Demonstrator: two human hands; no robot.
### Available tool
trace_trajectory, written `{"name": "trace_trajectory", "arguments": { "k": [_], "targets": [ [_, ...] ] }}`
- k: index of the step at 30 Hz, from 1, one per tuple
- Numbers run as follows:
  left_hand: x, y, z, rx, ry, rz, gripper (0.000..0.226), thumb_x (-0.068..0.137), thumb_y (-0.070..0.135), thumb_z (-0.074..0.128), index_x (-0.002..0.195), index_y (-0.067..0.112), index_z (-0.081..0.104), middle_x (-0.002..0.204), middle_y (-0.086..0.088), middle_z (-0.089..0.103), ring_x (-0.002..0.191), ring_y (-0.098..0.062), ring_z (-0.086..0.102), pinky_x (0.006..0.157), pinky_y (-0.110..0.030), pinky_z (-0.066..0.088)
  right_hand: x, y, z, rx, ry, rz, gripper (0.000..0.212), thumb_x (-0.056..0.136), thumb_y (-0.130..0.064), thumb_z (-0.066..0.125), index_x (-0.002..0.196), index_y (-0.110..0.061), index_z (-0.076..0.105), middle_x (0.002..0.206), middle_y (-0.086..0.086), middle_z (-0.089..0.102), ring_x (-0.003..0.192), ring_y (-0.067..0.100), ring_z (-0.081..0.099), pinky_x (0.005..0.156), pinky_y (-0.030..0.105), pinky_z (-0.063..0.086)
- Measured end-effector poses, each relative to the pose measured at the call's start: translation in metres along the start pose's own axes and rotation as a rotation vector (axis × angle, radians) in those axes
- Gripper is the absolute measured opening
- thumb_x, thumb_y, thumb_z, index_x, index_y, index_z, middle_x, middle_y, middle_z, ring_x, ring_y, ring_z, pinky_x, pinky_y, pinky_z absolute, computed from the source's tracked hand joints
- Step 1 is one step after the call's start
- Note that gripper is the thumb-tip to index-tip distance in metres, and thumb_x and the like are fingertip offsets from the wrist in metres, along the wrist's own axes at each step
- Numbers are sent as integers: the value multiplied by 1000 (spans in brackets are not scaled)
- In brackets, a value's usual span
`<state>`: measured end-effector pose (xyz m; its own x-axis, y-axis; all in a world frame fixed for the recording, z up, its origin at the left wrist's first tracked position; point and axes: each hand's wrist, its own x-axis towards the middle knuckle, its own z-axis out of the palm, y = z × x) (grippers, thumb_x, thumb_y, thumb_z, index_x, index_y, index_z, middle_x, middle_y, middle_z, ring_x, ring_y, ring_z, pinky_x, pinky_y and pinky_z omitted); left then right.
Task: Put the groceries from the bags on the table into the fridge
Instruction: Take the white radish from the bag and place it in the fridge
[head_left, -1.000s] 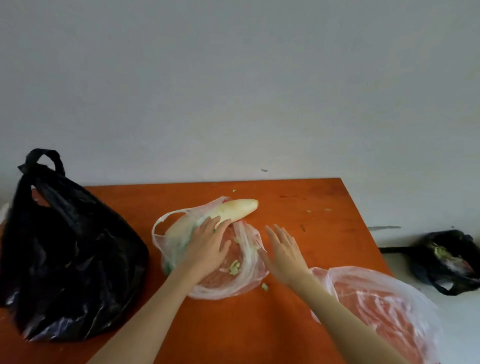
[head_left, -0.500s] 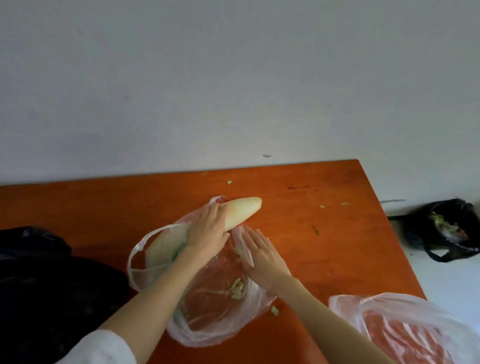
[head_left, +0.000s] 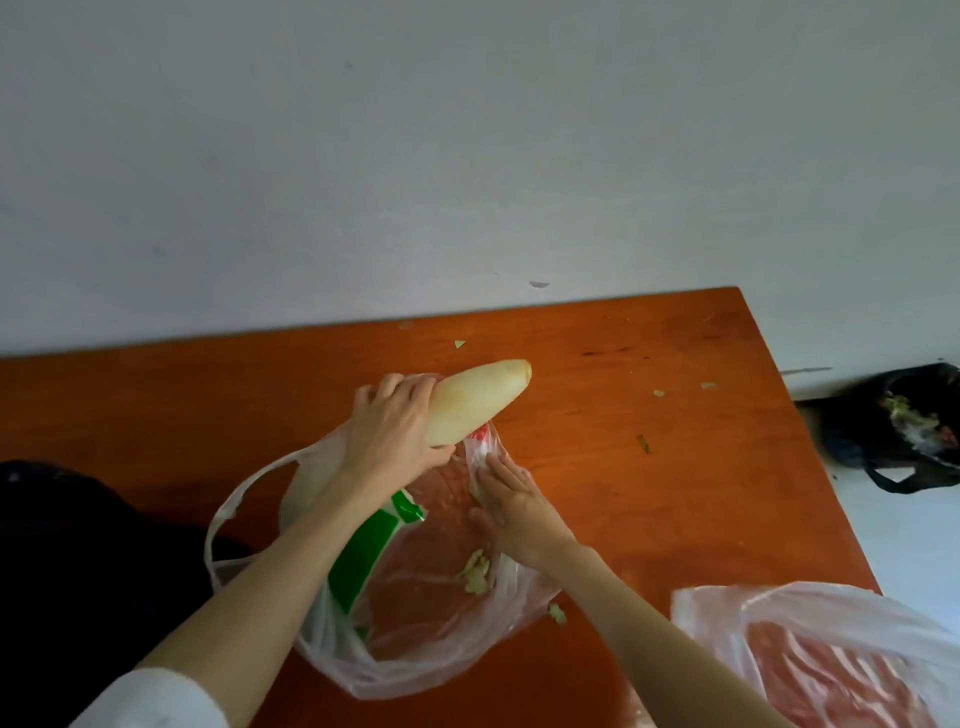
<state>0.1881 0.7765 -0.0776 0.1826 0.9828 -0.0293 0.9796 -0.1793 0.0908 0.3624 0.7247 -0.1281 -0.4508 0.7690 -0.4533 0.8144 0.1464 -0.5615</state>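
Left hand (head_left: 392, 431) has its fingers wrapped round the pale radish (head_left: 475, 400), half out of the clear bag (head_left: 415, 623). Right hand (head_left: 511, 501) lies flat, pinning the plastic. If it lets go, the bag could drag along and snag.

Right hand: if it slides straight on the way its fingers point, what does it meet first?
The right hand points up-left across the clear bag. First comes the bag's red-printed edge, then probably the pale vegetable held by the left hand; depth is unclear.
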Motion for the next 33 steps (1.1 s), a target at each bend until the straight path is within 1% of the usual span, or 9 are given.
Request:
{"name": "trace_trajectory", "arguments": {
  "k": [6,9,12,14,17,21,26,29,33],
  "targets": [
    [-15,3,-50,-312,221,-160,76,63,44,78,124,9,52,112,-10,60,110,-27,49,89,-41,34,5,-22,-30,574,-118,124,56,96,-34,45,145,-14,28,148,5,36,139,21,29,115,36,23],
    [-16,5,-71,-617,267,-340,78,64,39,79,129,10,48,120,-11,57,111,-26,52,95,-42,42,4,-28,-37,586,-135,130,66,89,-48,50,142,-11,34,141,6,45,133,23,38,113,41,28],
    [-17,3,-82,-932,314,-407,65,65,36,80,121,17,53,112,1,63,97,-14,61,78,-26,51,0,-36,-46,743,67,94,57,89,-43,54,139,-22,40,144,0,43,133,21,38,111,45,31],
    [-17,6,-91,-1131,338,-440,54,68,28,80,115,19,56,105,5,64,91,-4,63,67,-14,50,0,-46,-53,839,132,-12,68,79,-44,66,139,-31,39,137,-7,49,124,15,48,104,42,41],
    [-16,16,-98,-1302,348,-473,43,75,12,73,114,8,55,98,6,63,77,5,63,57,-6,46,6,-56,-59,777,139,-67,87,67,-42,79,139,-31,32,128,-8,51,112,13,54,92,38,51],
    [-15,23,-101,-1364,324,-443,39,78,8,71,113,6,54,94,8,61,69,12,61,55,-6,46,-1,-59,-59,731,247,-69,81,69,-33,80,136,-26,34,118,-7,53,104,13,56,84,32,52],
    [-19,26,-83,-1411,224,-471,47,72,26,77,111,10,56,104,-1,66,91,-9,64,69,-22,54,-30,-47,-58,631,288,1,81,68,-37,79,135,-23,36,117,-8,52,104,12,55,83,29,51],
    [-30,43,-69,-1428,160,-470,46,78,27,71,118,13,53,104,2,64,91,-8,62,64,-17,51,-56,-33,-57,509,336,81,80,69,-42,77,135,-24,36,119,-8,50,105,11,52,84,27,48],
    [-45,77,-56,-1494,40,-485,45,80,33,68,118,14,52,105,-1,65,93,-18,64,70,-31,54,-102,-14,-51,438,394,172,76,72,-44,74,134,-23,35,114,-10,47,101,10,49,79,24,46]
  ]
}}
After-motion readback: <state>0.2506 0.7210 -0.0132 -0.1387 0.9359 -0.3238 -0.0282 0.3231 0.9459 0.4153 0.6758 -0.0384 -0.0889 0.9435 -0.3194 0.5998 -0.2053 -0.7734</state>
